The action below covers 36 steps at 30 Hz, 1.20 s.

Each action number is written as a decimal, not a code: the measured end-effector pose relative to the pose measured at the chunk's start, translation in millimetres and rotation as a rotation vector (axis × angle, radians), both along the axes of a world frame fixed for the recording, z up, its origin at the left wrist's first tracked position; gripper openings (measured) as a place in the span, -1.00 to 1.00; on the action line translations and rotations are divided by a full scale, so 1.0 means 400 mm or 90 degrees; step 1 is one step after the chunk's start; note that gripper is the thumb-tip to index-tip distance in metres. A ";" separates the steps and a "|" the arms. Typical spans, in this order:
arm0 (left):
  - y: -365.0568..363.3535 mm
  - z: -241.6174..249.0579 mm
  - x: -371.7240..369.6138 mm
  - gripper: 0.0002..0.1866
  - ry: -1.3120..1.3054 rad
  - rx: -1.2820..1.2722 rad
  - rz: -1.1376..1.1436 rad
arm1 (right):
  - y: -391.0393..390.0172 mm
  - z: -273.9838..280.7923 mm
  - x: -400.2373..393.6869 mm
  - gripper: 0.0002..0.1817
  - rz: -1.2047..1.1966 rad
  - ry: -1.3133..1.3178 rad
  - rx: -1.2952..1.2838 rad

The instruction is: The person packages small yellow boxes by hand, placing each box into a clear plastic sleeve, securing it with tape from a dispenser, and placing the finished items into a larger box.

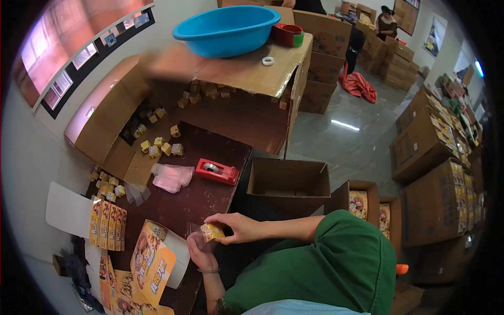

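Observation:
My right hand (237, 226) pinches a small yellow box (212, 231) above the near edge of the dark red table (210, 197). My left hand (202, 253), a thin band at its wrist, holds a small clear plastic bag (193, 231) against the box. Both hands meet at the box. An open yellow printed carton (152, 262) lies just left of my left hand. A green sleeve (349, 262) covers my right arm.
A red tape dispenser (217, 171), pink bags (172, 177) and loose yellow boxes (160, 148) lie on the table. Flat yellow cartons (107, 226) sit at left. A blue basin (227, 30) tops a big cardboard box. An open empty carton (289, 184) stands on the floor; stacked cartons at right.

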<state>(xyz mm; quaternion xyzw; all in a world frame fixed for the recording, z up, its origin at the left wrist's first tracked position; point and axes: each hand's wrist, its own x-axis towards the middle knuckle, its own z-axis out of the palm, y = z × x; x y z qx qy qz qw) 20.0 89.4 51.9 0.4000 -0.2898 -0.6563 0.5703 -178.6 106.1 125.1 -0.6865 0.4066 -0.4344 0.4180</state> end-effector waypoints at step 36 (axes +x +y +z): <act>-0.025 -0.016 0.029 -0.73 -0.134 0.026 -0.046 | -0.002 -0.082 0.031 -0.63 -0.115 -0.042 0.078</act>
